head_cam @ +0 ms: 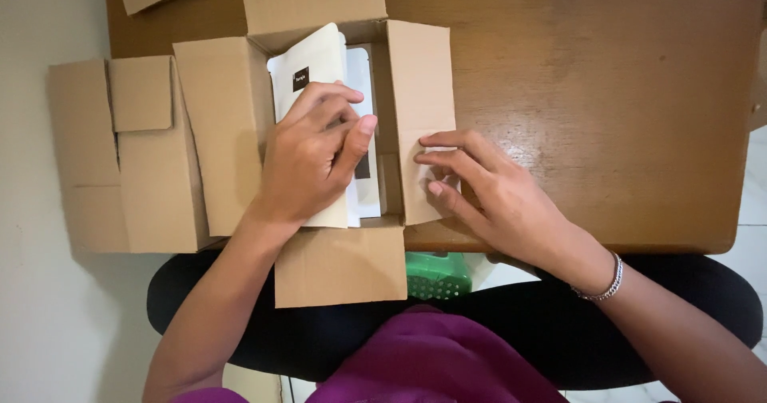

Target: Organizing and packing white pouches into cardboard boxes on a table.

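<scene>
White packet (307, 63) in open box (319, 3) under grasping left hand (307, 163); right hand (479, 187) flat on flap (419, 75).

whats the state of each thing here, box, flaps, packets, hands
box: open, all four flaps folded outward
white packet: standing tilted inside the box, pressed by the left hand
left hand: inside the box, fingers curled on the packet
right hand: flat, fingertips on the right flap
second box: open, flaps spread, beside the first
table: bare wood showing at right
</scene>
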